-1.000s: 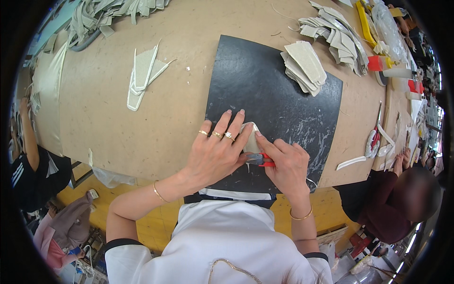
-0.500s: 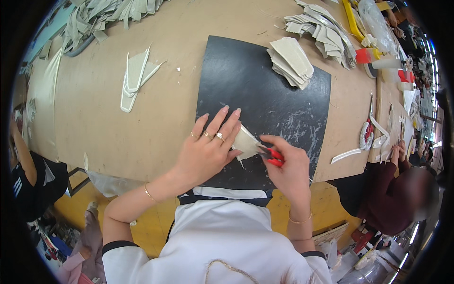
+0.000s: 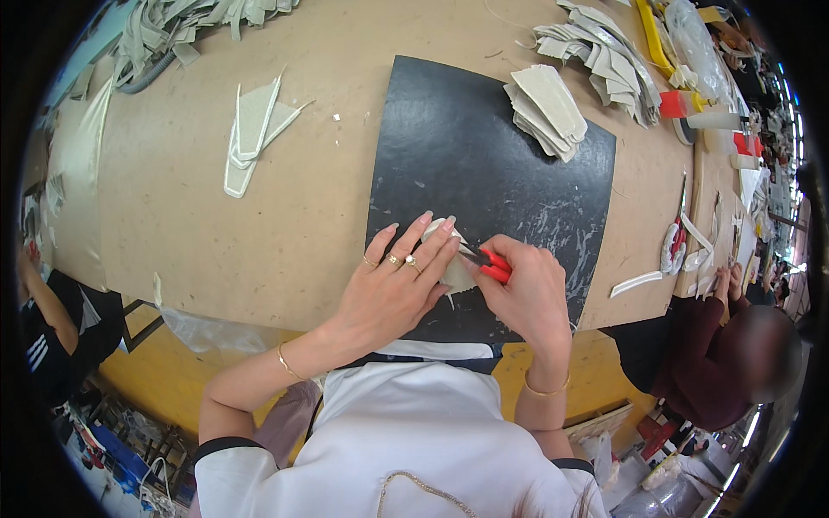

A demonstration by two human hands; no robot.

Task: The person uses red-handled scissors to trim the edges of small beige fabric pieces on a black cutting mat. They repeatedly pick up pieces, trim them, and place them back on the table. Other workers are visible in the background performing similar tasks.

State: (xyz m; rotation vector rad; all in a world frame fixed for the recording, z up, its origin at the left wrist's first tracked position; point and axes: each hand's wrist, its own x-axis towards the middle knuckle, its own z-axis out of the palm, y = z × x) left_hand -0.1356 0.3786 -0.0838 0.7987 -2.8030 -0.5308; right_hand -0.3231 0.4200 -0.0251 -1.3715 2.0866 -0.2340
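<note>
On the black mat in front of me lies a pale, wedge-shaped fabric piece with a white edge strip. My left hand rests flat over it, fingers stretched and pressing it down, so much of the piece is covered. Red-handled snips are gripped in my right hand. Their dark blades touch the white edge beside my left fingertips. Whether the blades are closed cannot be made out. A stack of similar pieces sits at the mat's far right.
Two or three edged pieces overlap on the tan table at left. Piles of grey strips lie farther back. Scissors and a white strip are at right. Co-workers sit at both sides, one in a dark red sleeve.
My right hand has moved the snips left and slightly away from me along the piece's edge, closer to my left fingertips. The whole view has shifted a little.
</note>
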